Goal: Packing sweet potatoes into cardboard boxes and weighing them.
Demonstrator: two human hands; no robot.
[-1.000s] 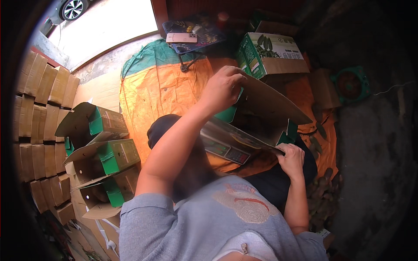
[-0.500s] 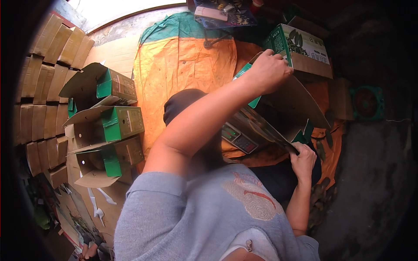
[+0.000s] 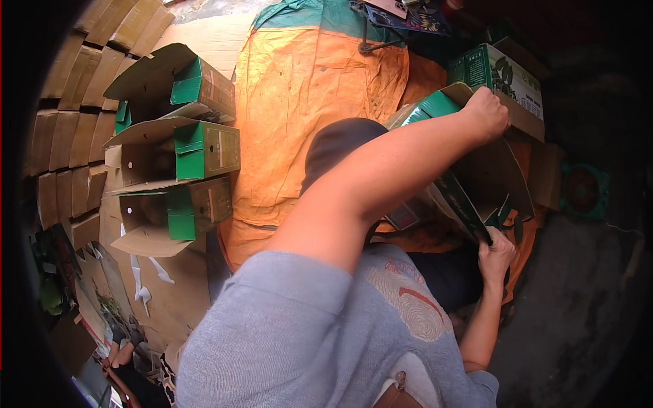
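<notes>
Both my hands are on an open cardboard carton (image 3: 507,166), brown inside with green flaps, tilted at my right. My left arm reaches across in front of me, and my left hand (image 3: 487,112) is closed on the carton's far upper edge. Lower down, my right hand (image 3: 498,253) pinches the near edge beside a small green flap. A dark rounded shape, perhaps my knee, shows behind my left forearm. Partly covered by that arm and the carton is a flat device with a display (image 3: 403,216). The carton's contents are hidden from view.
Several open cartons with green flaps (image 3: 190,217) stand at left, before stacked brown boxes (image 3: 71,136). An orange tarp (image 3: 313,88) covers the floor ahead. A printed carton (image 3: 513,88) stands far right, near a round green-framed object (image 3: 583,190). Another person's limbs show lower left.
My view has turned, shifting the scene. My left hand has moved right with the carton's upper edge, and the carton is tilted differently. Both hands keep hold; less of the device shows.
</notes>
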